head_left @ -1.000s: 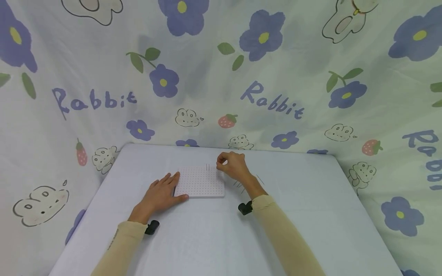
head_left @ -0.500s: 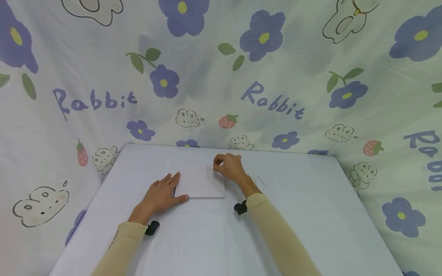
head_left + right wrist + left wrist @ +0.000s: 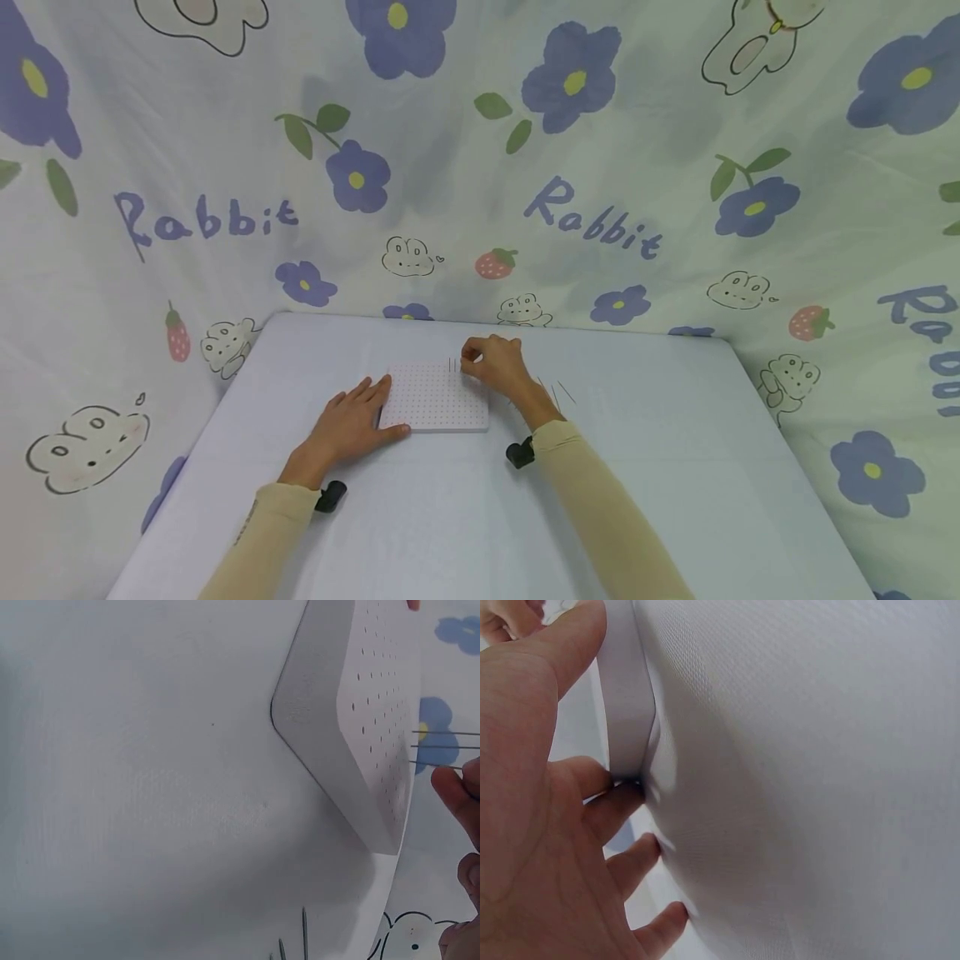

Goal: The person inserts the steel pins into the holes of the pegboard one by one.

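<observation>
A white board (image 3: 431,408) with rows of small holes lies flat on the table. My left hand (image 3: 347,425) rests against its left side, fingers extended, the thumb along the front edge; in the left wrist view the left hand (image 3: 540,817) touches the board's side wall (image 3: 626,697). Two thin metal needles (image 3: 452,364) stand upright near the board's back edge. Just right of them, my right hand (image 3: 501,365) pinches a third needle (image 3: 431,764) between thumb and index finger. Its tip meets the holed face in the right wrist view; whether it is inside a hole I cannot tell.
Several loose needles (image 3: 557,392) lie on the white tablecloth (image 3: 450,517) right of the board, partly hidden by the right wrist. A patterned curtain (image 3: 450,167) hangs behind the table's back edge.
My right hand has moved slightly left and down with its needle, closer to the two standing needles. The left hand and the board have stayed in place.
</observation>
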Available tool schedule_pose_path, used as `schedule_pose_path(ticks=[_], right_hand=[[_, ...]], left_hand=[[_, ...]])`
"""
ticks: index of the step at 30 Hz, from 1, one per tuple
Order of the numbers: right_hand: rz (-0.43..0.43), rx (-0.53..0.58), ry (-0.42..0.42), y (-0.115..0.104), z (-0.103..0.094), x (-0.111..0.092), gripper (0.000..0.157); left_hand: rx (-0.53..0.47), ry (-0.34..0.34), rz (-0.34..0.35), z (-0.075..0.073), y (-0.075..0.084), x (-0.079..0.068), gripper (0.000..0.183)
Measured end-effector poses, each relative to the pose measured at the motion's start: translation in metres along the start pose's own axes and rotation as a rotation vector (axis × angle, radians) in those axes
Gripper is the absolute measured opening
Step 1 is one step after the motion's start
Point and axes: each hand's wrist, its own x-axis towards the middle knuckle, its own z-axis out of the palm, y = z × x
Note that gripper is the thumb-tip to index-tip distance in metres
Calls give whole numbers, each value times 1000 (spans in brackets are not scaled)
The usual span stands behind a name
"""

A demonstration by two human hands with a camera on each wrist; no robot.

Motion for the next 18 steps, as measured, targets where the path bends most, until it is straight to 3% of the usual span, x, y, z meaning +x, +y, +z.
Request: schedule_pose_path(ticks=[18], right_hand=[[-4,18,-20,1,5,1,5]], left_hand=[[12,0,-3,-1,1,0,103]])
